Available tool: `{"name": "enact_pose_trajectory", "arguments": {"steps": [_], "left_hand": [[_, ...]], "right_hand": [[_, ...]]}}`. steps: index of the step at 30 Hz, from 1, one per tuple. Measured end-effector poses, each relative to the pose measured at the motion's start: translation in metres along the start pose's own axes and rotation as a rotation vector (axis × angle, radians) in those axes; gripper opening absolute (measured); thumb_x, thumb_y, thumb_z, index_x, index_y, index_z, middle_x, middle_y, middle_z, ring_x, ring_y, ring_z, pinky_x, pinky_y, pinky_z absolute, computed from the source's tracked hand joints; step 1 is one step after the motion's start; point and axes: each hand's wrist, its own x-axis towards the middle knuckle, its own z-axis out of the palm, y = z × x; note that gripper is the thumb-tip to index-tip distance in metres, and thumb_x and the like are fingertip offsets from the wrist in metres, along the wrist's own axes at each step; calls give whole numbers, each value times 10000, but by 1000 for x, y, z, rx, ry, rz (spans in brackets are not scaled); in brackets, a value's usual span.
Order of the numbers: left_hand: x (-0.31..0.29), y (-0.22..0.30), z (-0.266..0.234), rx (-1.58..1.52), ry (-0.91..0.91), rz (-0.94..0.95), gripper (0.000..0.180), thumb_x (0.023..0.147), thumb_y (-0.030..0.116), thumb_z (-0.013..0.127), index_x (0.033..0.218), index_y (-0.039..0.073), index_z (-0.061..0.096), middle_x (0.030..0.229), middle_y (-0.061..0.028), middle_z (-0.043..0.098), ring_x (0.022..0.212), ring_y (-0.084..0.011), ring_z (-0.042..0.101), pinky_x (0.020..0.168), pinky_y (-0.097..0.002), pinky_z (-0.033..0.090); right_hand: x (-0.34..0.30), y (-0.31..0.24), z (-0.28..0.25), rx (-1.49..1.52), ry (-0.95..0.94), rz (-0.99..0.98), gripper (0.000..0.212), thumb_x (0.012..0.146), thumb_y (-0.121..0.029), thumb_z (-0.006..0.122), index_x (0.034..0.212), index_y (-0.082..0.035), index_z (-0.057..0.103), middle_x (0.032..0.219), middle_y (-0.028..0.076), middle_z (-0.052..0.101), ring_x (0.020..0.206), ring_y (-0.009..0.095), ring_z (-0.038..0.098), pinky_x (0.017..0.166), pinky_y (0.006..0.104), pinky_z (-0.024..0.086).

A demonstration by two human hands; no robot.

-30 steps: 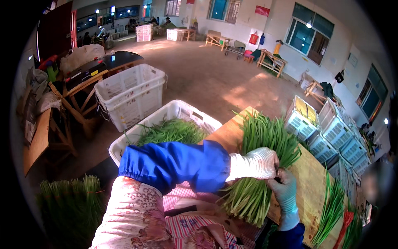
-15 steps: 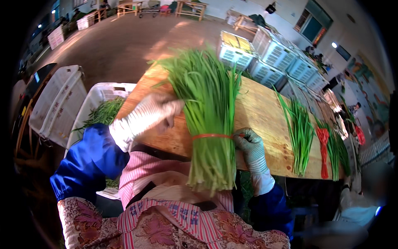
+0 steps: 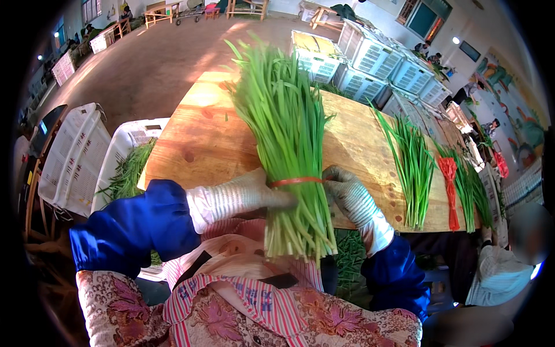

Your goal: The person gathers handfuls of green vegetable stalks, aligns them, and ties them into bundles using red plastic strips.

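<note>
I have the left hand (image 3: 245,194) back, fingers clasping the green bunch (image 3: 292,130) below its red band (image 3: 298,180) across the desk (image 3: 191,136) edge, seemingly steadying it; whether the right hand (image 3: 351,195) grips, I cannot tell.

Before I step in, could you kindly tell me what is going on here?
A person wearing gloves has a bunch of long greens between both hands at the near edge of a wooden table. A red band circles the bunch. The left hand, partly blurred, reaches across the stalks just below the band; the right hand is curled beside the band's right end. Farther right lie loose greens and red ties.
</note>
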Motion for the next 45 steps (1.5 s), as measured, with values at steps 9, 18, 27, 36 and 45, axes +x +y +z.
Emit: {"name": "enact_pose_trajectory", "arguments": {"steps": [9, 18, 27, 36, 45], "left_hand": [[23, -29, -23, -573, 70, -49, 569, 880, 363, 599, 1311, 39, 418, 1230, -87, 541, 1085, -172, 541, 951, -338, 434], [8, 36, -14, -161, 110, 476, 512, 847, 140, 625, 1301, 3, 431, 1248, -71, 524, 1138, -167, 495, 982, -300, 389], [36, 99, -50, 67, 291, 677, 561, 739, 59, 663, 1268, 29, 479, 1198, -69, 569, 1118, -194, 516, 965, -317, 395], [64, 52, -37, 623, 503, 821, 386, 856, 303, 591, 1138, 44, 550, 1120, -111, 604, 1010, -230, 567, 886, -350, 485], [40, 3, -71, 173, 679, 379, 326, 805, 165, 670, 1093, 27, 606, 969, -94, 632, 873, -141, 589, 748, -271, 493]], "right_hand": [[13, 15, 8, 495, -46, 28, 62, 820, -36, 568, 877, -30, 543, 778, 3, 523, 701, 107, 494, 676, 230, 424], [20, -55, 11, 239, 138, -600, 62, 823, -28, 523, 882, -47, 519, 824, -10, 483, 767, 84, 428, 729, 224, 373], [85, -112, 8, 524, 120, -884, 181, 853, -17, 540, 1024, -29, 480, 968, 68, 579, 894, 160, 556, 864, 321, 441], [100, -52, 25, 292, 374, -662, 301, 888, -73, 549, 1179, -26, 490, 1107, 67, 583, 968, 183, 561, 880, 312, 443], [121, -13, 13, 754, 317, -663, 255, 921, -151, 516, 1134, -14, 537, 1032, 40, 589, 938, 157, 553, 828, 292, 472]]}}
